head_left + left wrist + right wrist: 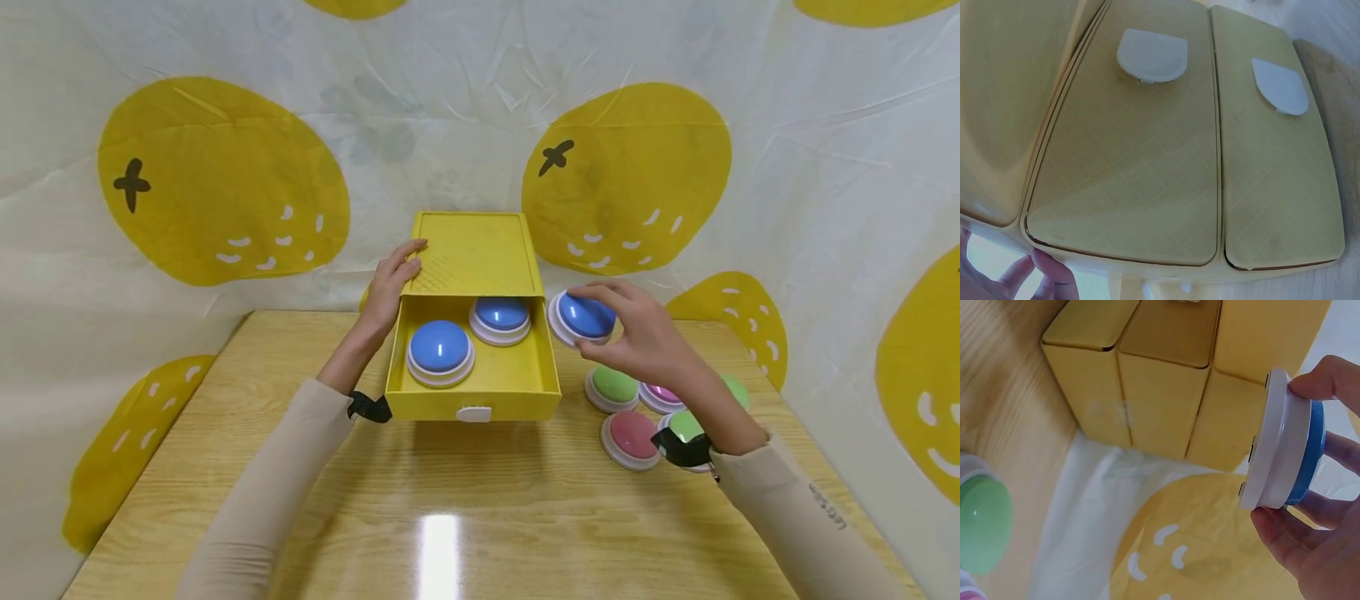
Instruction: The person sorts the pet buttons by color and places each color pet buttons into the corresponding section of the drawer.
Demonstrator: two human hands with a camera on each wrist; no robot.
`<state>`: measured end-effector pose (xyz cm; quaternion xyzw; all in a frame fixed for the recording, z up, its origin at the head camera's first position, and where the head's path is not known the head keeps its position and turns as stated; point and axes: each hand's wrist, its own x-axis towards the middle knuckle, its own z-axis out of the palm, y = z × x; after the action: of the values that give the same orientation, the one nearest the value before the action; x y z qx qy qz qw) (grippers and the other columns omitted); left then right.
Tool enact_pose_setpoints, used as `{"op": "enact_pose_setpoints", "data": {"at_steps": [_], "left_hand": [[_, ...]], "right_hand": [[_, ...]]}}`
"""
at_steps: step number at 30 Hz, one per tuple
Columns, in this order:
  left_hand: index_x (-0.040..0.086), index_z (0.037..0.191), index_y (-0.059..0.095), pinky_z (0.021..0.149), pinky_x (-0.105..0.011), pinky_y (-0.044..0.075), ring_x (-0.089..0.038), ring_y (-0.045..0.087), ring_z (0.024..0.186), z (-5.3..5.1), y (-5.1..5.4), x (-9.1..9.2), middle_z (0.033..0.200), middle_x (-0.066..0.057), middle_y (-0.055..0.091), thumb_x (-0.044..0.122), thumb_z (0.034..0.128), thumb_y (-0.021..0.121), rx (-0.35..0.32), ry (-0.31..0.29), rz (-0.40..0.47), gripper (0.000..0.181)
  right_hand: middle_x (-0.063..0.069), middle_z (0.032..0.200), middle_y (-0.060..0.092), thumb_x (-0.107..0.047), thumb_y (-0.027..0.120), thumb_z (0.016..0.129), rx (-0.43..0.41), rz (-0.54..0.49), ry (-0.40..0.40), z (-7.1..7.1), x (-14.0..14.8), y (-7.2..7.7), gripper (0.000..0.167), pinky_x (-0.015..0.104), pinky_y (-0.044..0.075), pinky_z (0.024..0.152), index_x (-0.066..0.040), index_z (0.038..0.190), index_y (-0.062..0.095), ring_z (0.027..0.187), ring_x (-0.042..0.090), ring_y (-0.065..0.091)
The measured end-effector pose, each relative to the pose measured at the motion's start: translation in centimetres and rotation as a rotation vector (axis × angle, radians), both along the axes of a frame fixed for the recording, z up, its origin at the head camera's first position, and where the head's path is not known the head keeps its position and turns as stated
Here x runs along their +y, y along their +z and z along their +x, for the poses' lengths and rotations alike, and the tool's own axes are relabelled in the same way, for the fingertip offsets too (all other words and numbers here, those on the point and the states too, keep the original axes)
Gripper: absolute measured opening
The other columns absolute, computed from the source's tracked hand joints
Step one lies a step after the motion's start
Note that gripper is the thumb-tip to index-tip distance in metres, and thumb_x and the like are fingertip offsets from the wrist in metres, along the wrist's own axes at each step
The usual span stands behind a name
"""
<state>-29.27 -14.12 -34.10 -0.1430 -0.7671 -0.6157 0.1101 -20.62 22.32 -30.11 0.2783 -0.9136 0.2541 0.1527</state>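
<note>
Blue button [590,315] is up near the bench's [337,483] far edge, just right of the pulled-out yellow drawer [423,407], pinched in the right hand's [641,327] fingers. Left hand's [387,283] fingers rest loosely on the cabinet's [476,246] left edge, probably steadying it. Left wrist cam: fingertips touching the rim, crosshatched drawer fronts [1122,162], pale rounded tabs [1152,55]. Right wrist cam: fingers squeeze the white base [1280,447], likely 'cause that glossy dome [1310,457] looks slippery.
</note>
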Motion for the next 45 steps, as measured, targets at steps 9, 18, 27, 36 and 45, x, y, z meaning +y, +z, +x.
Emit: {"op": "enact_pose_setpoints", "data": {"at_steps": [9, 18, 27, 36, 45], "left_hand": [[0.01, 0.152, 0.052, 0.118, -0.053, 0.027, -0.035, 0.037, 0.136, 0.1, -0.1, -0.1, 0.156, -0.018, 0.044, 0.029, 0.1083, 0.045, 0.008, 0.003, -0.014, 0.048], [0.011, 0.153, 0.051, 0.122, -0.054, 0.023, -0.035, 0.036, 0.142, 0.1, -0.1, -0.1, 0.161, -0.017, 0.039, 0.03, 0.1082, 0.044, 0.005, -0.003, -0.015, 0.049], [0.011, 0.153, 0.051, 0.121, -0.053, 0.025, -0.035, 0.039, 0.139, 0.2, 0.0, -0.1, 0.16, -0.017, 0.04, 0.029, 0.1083, 0.045, -0.002, -0.009, -0.005, 0.049], [0.008, 0.153, 0.05, 0.122, -0.053, 0.025, -0.035, 0.04, 0.142, 0.2, 0.1, -0.1, 0.163, -0.016, 0.039, 0.027, 0.1094, 0.043, 0.003, -0.028, 0.006, 0.048], [0.008, 0.154, 0.048, 0.123, -0.051, 0.023, -0.033, 0.038, 0.143, 0.3, 0.2, 0.0, 0.163, -0.014, 0.04, 0.026, 0.1087, 0.044, -0.018, -0.033, 0.027, 0.049]], "right_hand": [[0.01, 0.135, 0.063, -0.016, 0.086, 0.079, 0.053, 0.013, 0.031, 0.4, -0.4, 0.4, 0.06, 0.051, 0.058, 0.092, -0.017, 0.136, 0.067, 0.12, 0.03, 0.06], [0.013, 0.133, 0.062, -0.016, 0.086, 0.078, 0.085, 0.004, 0.027, 0.7, -0.4, 1.5, 0.061, 0.053, 0.058, 0.09, -0.017, 0.135, 0.067, 0.116, 0.031, 0.061], [0.008, 0.133, 0.064, -0.016, 0.088, 0.075, 0.142, -0.003, 0.116, 1.5, -1.5, 2.8, 0.062, 0.048, 0.056, 0.089, -0.02, 0.133, 0.068, 0.117, 0.027, 0.063], [0.003, 0.133, 0.065, -0.021, 0.088, 0.077, 0.128, 0.035, 0.299, 1.5, -3.7, 3.6, 0.058, 0.041, 0.058, 0.091, -0.02, 0.132, 0.069, 0.119, 0.023, 0.063], [-0.001, 0.128, 0.067, -0.023, 0.086, 0.081, 0.064, 0.018, 0.444, 0.8, -5.1, 3.9, 0.054, 0.031, 0.055, 0.089, -0.019, 0.131, 0.069, 0.112, 0.013, 0.061]]}}
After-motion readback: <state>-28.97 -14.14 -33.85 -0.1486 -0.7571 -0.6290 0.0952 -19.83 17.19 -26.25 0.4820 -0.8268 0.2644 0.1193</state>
